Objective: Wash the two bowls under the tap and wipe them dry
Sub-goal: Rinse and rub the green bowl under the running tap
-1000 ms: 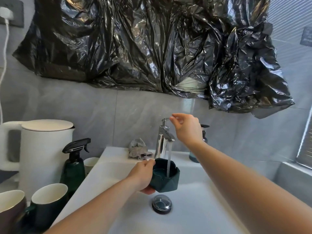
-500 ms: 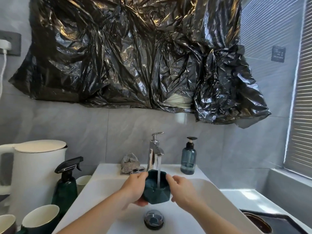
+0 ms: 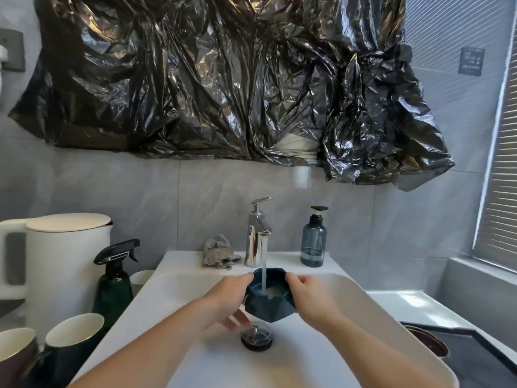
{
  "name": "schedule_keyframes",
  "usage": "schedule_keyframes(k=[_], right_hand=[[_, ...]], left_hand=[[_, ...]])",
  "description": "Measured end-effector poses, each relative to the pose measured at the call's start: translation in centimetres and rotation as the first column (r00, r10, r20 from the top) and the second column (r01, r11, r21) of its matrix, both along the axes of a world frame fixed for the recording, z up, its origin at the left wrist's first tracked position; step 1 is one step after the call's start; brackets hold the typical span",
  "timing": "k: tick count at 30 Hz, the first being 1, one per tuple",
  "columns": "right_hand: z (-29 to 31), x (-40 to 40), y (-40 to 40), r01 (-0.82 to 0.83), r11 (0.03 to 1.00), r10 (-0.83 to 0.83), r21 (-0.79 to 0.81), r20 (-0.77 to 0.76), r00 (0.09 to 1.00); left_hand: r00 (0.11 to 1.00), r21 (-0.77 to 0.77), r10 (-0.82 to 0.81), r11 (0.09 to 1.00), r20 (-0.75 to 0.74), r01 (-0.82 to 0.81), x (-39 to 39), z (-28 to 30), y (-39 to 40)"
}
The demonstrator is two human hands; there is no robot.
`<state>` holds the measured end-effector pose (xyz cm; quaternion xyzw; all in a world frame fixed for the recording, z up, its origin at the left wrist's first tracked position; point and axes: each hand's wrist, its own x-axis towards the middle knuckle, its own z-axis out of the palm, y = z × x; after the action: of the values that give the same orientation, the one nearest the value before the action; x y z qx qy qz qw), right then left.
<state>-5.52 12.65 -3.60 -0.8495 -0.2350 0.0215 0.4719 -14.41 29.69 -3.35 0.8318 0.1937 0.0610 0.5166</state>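
Note:
A small dark teal faceted bowl (image 3: 268, 305) is held over the white sink (image 3: 349, 303), right under the chrome tap (image 3: 256, 239). Water runs from the spout into the bowl and foams inside it. My left hand (image 3: 223, 301) grips the bowl's left side, thumb on the rim and fingers beneath. My right hand (image 3: 307, 296) grips its right side. A brown bowl (image 3: 428, 341) sits in a dark tray at the lower right, partly cut off. A crumpled grey cloth (image 3: 216, 252) lies on the sink ledge left of the tap.
A blue soap dispenser (image 3: 313, 245) stands right of the tap. Left of the sink are a white kettle (image 3: 61, 264), a green spray bottle (image 3: 113, 281) and several cups (image 3: 74, 340). The drain plug (image 3: 256, 336) sits below the bowl. Black plastic covers the wall above.
My right hand left the tap lever and came down to grip the bowl's right side. Water keeps running into the bowl. The view has tilted and shifted slightly.

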Motion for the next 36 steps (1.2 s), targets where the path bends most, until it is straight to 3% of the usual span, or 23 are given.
schedule_keyframes(k=[6, 19, 36], right_hand=[[-0.3, 0.1, 0.0, -0.007, 1.000, 0.007, -0.017, 0.024, 1.000], [-1.1, 0.6, 0.7, -0.027, 1.000, 0.027, 0.002, 0.060, 0.998], [-1.6, 1.3, 0.8, -0.020, 0.998, 0.024, -0.052, 0.092, 0.995]], left_hand=[[1.000, 0.124, 0.008, 0.992, -0.005, -0.007, 0.4, -0.4, 0.7], [0.990, 0.200, 0.049, 0.977, 0.132, -0.075, 0.9, -1.0, 0.7], [0.991, 0.275, 0.095, 0.954, 0.099, -0.119, 1.0, -1.2, 0.8]])
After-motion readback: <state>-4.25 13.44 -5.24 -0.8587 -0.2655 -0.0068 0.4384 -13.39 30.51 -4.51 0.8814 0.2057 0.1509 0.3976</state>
